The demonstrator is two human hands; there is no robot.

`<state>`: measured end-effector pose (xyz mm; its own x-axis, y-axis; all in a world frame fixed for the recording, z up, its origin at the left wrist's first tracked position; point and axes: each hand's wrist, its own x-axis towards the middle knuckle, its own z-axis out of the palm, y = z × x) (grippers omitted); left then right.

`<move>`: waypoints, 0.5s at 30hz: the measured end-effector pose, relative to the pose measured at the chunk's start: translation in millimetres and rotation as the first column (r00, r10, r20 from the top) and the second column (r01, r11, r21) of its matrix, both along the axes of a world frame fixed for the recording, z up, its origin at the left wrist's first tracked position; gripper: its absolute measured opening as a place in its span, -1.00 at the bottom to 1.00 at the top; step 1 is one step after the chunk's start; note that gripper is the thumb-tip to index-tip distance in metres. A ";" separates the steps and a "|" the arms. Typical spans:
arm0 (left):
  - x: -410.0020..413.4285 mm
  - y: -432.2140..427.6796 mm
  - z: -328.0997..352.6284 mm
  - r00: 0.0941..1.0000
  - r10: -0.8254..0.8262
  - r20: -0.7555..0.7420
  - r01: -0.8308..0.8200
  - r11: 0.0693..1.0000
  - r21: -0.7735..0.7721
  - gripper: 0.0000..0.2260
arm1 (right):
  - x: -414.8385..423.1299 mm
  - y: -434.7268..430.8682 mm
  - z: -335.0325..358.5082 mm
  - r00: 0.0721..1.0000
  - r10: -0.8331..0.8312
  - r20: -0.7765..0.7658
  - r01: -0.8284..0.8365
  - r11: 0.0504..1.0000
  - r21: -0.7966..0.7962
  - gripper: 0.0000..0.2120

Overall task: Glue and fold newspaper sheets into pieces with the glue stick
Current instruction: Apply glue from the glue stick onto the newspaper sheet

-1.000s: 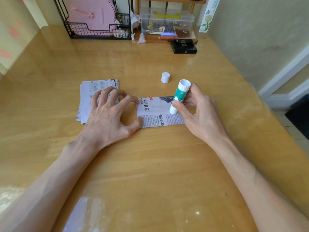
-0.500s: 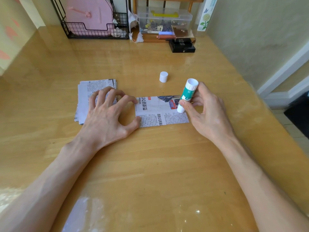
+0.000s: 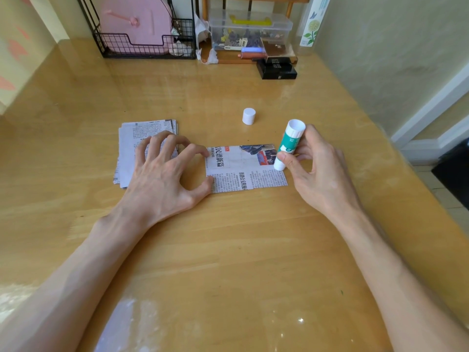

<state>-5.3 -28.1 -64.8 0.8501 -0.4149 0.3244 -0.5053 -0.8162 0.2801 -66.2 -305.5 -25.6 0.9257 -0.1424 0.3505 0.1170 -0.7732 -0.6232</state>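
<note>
A small newspaper sheet (image 3: 243, 171) lies flat at the middle of the wooden table (image 3: 228, 250). My right hand (image 3: 317, 168) grips a green and white glue stick (image 3: 288, 146), tilted, with its lower end on the sheet's right edge. My left hand (image 3: 162, 174) presses the sheet's left edge with its index fingertip and thumb, fingers arched. Its other fingers rest on a stack of newspaper pieces (image 3: 132, 148) at the left. The glue stick's white cap (image 3: 248, 116) stands on the table behind the sheet.
At the back stand a black wire rack (image 3: 121, 44) with a pink item, a clear plastic box (image 3: 250, 29) of small items on a wooden shelf, and a black box (image 3: 276, 68). The table's right edge borders a wall and floor.
The glue stick has slid rightward across the sheet, from near its middle to its right edge. My left hand has stayed holding the left edge.
</note>
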 end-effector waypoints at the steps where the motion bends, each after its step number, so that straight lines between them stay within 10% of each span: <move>1: 0.0 0.1 0.1 1.000 0.000 -0.001 0.000 1.000 0.001 -0.54 | -0.2 -0.1 0.0 1.000 -0.001 0.002 0.001 1.000 -0.003 -0.77; 10: 0.2 -0.2 0.1 1.000 0.001 0.000 -0.001 1.000 0.002 -0.54 | -2.3 -10.8 2.3 0.993 -0.087 0.077 0.088 0.996 -0.019 -0.80; 15: -0.1 -0.3 -0.3 1.000 0.002 0.005 -0.002 1.000 -0.003 -0.55 | -2.9 -18.1 10.2 0.975 -0.166 0.146 0.111 0.938 0.328 -0.79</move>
